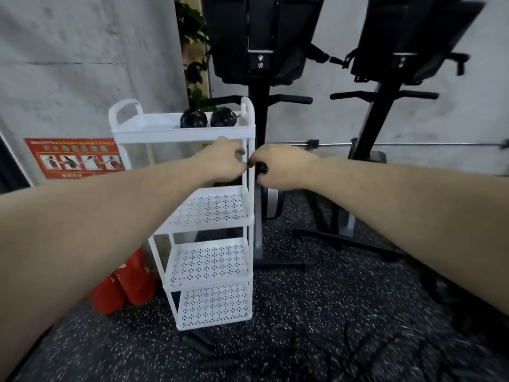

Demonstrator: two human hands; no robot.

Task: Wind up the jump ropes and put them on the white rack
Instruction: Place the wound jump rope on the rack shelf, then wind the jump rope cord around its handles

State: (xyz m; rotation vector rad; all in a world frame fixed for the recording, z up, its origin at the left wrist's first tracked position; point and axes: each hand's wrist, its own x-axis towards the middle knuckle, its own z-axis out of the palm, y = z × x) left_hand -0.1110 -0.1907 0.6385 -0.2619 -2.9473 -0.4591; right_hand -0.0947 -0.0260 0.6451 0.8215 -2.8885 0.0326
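Winding looks like the step in hand: you hold both hands out in front of the white rack (pixel 192 213), close together at the level between its top tray and the first perforated shelf. Your right hand (pixel 281 168) has its fingers curled round a small black bundle, by the look of it a jump rope (pixel 261 169) with its handle end showing at the fingertips. Your left hand (pixel 223 161) sits just beside it, fingers bent toward the same bundle; whether they pinch the cord or only touch it, the view does not show.

Two wound black bundles (pixel 208 118) already lie side by side on the top tray. More dark handles and cord (pixel 220 363) lie loose on the speckled floor at the foot of the rack, blurred, so the job seems partly done.

Next you probably need to finish the last turns, tuck the end so the coil stays tight, then lift it over the tray rim and set it beside the two bundles.
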